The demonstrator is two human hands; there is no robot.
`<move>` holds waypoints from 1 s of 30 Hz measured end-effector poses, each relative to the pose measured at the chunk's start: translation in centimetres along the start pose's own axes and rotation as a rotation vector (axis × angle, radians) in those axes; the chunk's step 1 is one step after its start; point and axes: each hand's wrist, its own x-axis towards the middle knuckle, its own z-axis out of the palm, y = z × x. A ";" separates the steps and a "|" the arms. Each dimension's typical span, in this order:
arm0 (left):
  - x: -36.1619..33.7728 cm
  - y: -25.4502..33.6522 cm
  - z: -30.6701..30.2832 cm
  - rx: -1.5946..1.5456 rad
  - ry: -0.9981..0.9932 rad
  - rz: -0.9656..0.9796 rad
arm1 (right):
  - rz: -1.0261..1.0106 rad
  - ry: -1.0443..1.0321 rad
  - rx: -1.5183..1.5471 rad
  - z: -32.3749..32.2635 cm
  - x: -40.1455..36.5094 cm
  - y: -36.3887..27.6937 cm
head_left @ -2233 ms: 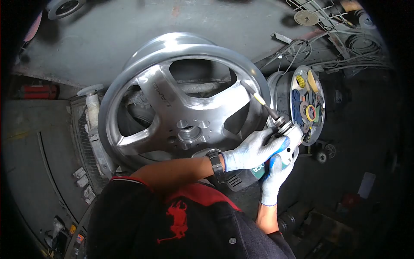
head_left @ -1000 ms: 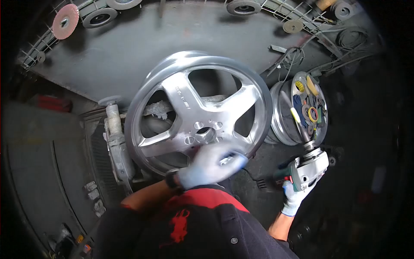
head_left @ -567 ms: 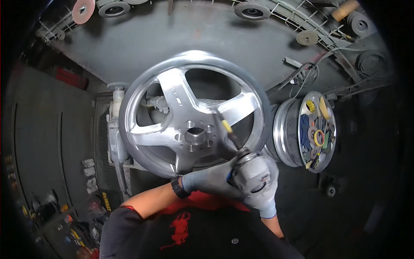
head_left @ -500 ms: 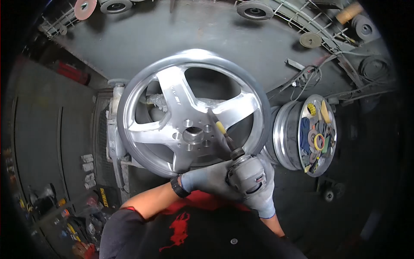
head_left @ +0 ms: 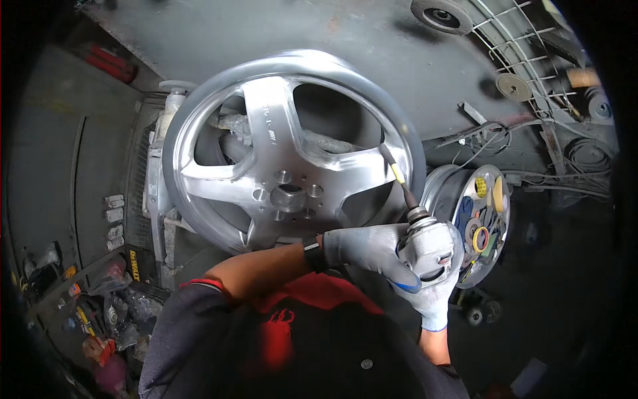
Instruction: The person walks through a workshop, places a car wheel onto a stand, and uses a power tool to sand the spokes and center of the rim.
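Note:
A bare silver alloy wheel with five broad spokes stands upright in front of me on a metal stand. Both gloved hands grip a grey power grinder at the wheel's lower right. My left hand wraps the grinder's head from the left. Beneath and behind the tool, my right hand holds its body. A long thin bit with a yellow band sticks up from the grinder, and its tip reaches the right-hand spoke near the rim.
A second rim lies to the right, holding several coloured abrasive discs. Wire racks with grinding wheels and cables hang on the grey wall behind. Tools and clutter sit at the lower left.
My left hand came off the wheel and joined the right on the grinder. The tool then swung from the hub area over to the right spoke.

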 end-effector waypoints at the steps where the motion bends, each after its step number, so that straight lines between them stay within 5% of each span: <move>1: 0.2 0.2 -0.1 -0.011 -0.005 0.000 | 0.008 -0.005 -0.007 0.0 0.1 0.1; 9: -0.3 0.9 -0.9 -0.099 -0.116 0.040 | 0.009 0.011 -0.053 0.2 -0.3 -0.3; 11: -1.1 0.9 -0.9 -0.134 -0.115 0.042 | 0.114 -0.033 0.162 0.5 -0.8 -0.7; 17: -3.7 0.9 -1.1 -0.285 -0.161 0.014 | -0.055 -0.050 0.119 2.2 -0.5 -2.2; 23: -7.4 0.9 -1.5 -0.295 -0.067 -0.126 | 0.166 -0.283 0.390 3.4 1.1 -4.2; 30: -7.2 0.5 -1.5 -0.215 -0.015 -0.054 | -0.009 -0.204 0.236 4.0 2.1 -4.4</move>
